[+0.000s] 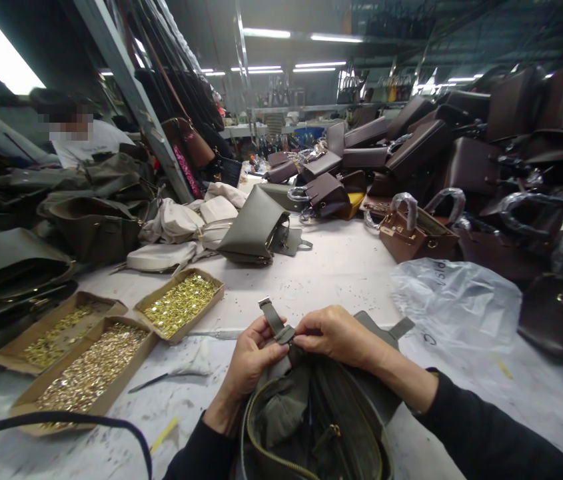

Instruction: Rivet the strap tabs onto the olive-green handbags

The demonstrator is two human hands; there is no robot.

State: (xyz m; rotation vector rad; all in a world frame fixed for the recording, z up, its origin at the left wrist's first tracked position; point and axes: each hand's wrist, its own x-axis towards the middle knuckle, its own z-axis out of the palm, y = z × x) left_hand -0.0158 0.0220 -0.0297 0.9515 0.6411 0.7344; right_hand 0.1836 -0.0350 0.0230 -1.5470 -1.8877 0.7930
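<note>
A dark olive handbag [291, 407] lies unzipped in front of me, its gold-toothed zipper and inner pocket showing. At its far edge, my left hand [251, 353] pinches a short olive strap [274, 317] with a metal end between thumb and fingers. Close beside it, my right hand [331, 337] is closed, fingertips pressed together at the strap's base. Whether a small part sits between those fingertips is hidden. An olive flap with a tab [401, 327] sticks out beyond my right wrist.
Cardboard trays of gold metal fittings [181, 303] and copper-toned ones [94, 367] stand at left, near a thin pointed tool [148, 382]. Olive and cream bags [164, 257] are heaped behind. Brown handbags [411, 237] and a clear plastic bag [456, 300] lie right. A person [91, 137] is far left.
</note>
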